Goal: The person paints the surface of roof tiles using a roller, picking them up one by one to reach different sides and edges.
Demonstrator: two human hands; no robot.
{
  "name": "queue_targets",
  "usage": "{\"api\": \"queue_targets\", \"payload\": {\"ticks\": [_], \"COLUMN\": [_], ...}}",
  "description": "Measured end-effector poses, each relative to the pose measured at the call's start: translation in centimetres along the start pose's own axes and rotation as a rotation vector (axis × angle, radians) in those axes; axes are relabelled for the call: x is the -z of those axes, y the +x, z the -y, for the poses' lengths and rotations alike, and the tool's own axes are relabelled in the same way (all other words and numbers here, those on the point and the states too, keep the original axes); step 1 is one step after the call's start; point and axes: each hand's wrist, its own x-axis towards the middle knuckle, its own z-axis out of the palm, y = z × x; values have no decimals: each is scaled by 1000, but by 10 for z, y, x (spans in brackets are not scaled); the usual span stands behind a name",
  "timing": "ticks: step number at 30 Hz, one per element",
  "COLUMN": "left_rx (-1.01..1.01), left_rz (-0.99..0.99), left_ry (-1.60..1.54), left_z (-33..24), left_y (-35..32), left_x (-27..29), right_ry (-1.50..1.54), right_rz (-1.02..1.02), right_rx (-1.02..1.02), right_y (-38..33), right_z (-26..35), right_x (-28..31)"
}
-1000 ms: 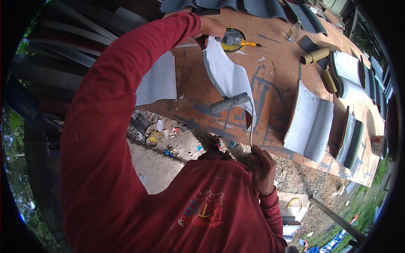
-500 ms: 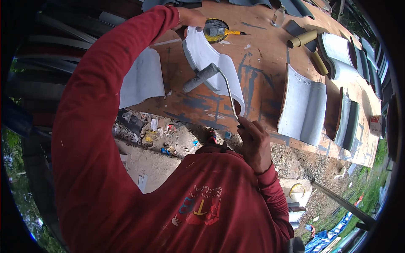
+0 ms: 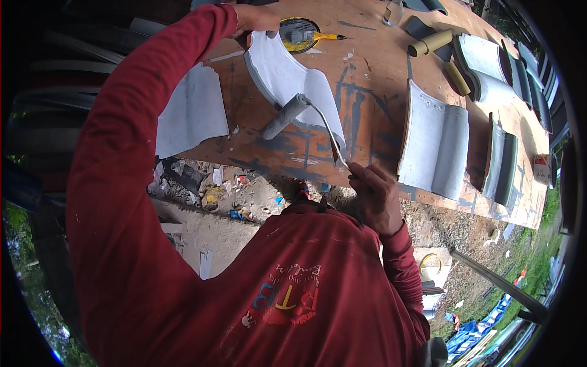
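Observation:
A curved roof tile (image 3: 292, 70) with a white-painted face is tilted up off the board in front of me. My left hand (image 3: 257, 19) grips its far left corner, fingers closed on the edge. Low at the centre right, my right hand (image 3: 375, 197) is wrapped round the handle end of a paint roller (image 3: 285, 116), whose handle is mostly hidden in the fist. The grey, paint-covered roller head lies against or just over the tile's near edge; I cannot tell whether it touches. Its bent wire frame (image 3: 327, 125) runs back to my right hand.
On the paint-smeared wooden board (image 3: 373, 67) stand another white tile (image 3: 192, 110) at left and a white tile (image 3: 433, 144) at right, with grey tiles (image 3: 501, 162) beyond. A yellow-handled brush (image 3: 315, 37) rests on a round paint container (image 3: 293, 44). Further right are cardboard tubes (image 3: 430, 43) and a glass bottle (image 3: 392, 12).
The view has shifted slightly, so the board and tiles sit further up and left. Both hands keep their hold; the roller head remains by the tile's near edge.

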Motion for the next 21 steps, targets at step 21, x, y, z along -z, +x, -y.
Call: {"api": "queue_targets", "payload": {"ticks": [21], "left_rx": [-5], "left_rz": [30], "left_ry": [41], "left_z": [61], "left_y": [41], "left_x": [14], "right_ry": [130], "right_rz": [17], "right_rx": [-68], "right_y": [-57], "right_z": [-75], "right_x": [-8]}}
